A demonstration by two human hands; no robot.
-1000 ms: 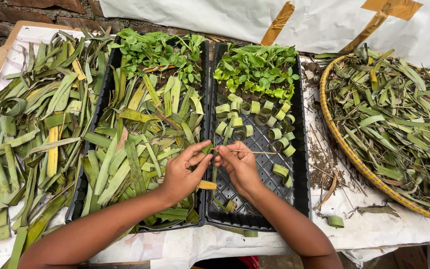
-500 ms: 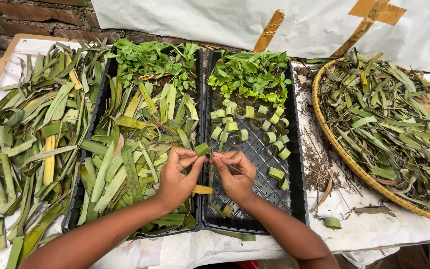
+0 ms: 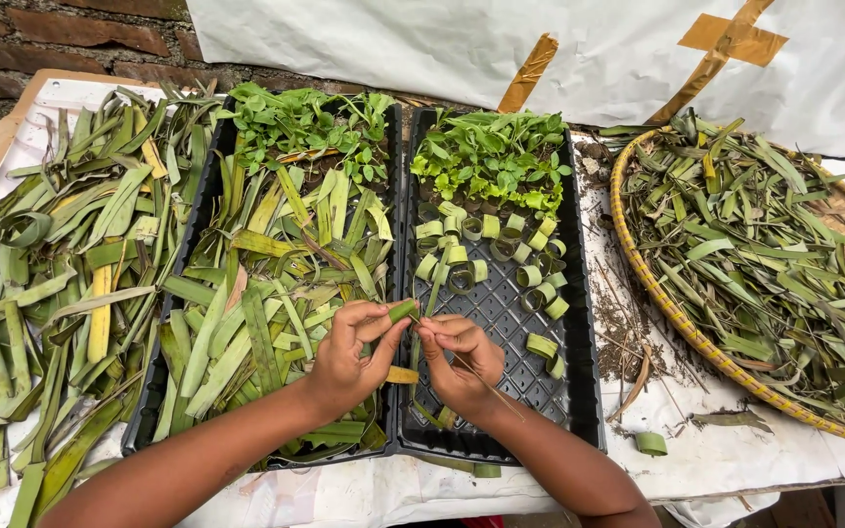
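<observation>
My left hand (image 3: pixel 349 354) pinches a small rolled strip of green leaf (image 3: pixel 404 311) between thumb and fingers, above the seam of two black trays. Close beside it, my right hand (image 3: pixel 457 360) has its fingertips at the roll and grips a thin stick (image 3: pixel 489 385) that slants down to the right. Under the right hand lies the right black tray (image 3: pixel 579 401) with several rolled leaf rings (image 3: pixel 530 277) and seedlings (image 3: pixel 494 156) at its far end. The left black tray (image 3: pixel 141 430) is filled with flat leaf strips (image 3: pixel 276 303).
A heap of long leaf strips (image 3: pixel 61 264) covers the white cloth at the left. A woven round basket (image 3: pixel 672 313) of narrow dry leaves sits at the right. Loose soil and one leaf ring (image 3: pixel 651 443) lie between tray and basket. A brick wall and white sheet stand behind.
Both hands stayed together over the tray seam, working the small leaf roll. The view has shifted slightly; nothing was put down or taken up.
</observation>
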